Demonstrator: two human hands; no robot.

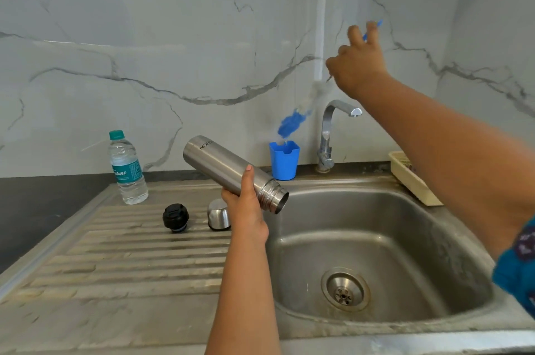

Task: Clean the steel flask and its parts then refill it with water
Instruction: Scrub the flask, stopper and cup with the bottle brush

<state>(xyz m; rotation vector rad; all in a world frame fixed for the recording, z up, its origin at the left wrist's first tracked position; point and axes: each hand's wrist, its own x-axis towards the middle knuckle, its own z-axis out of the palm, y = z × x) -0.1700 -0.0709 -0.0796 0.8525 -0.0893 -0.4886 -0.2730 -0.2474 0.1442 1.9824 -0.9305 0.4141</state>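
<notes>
Left hand (246, 210) grips the tilted, open steel flask (231, 172) at the sink (405, 210) edge while right hand (357, 65) lifts one motion-blurred bottle brush (291, 123) above a blue cup (284, 160); black stopper (175, 217) and half-hidden steel cap (218, 214) sit on the drainboard (130, 253).

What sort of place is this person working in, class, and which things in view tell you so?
Most likely a home kitchen: a steel sink with a ribbed drainboard, a tap above it, and a marble-patterned wall behind.
</notes>
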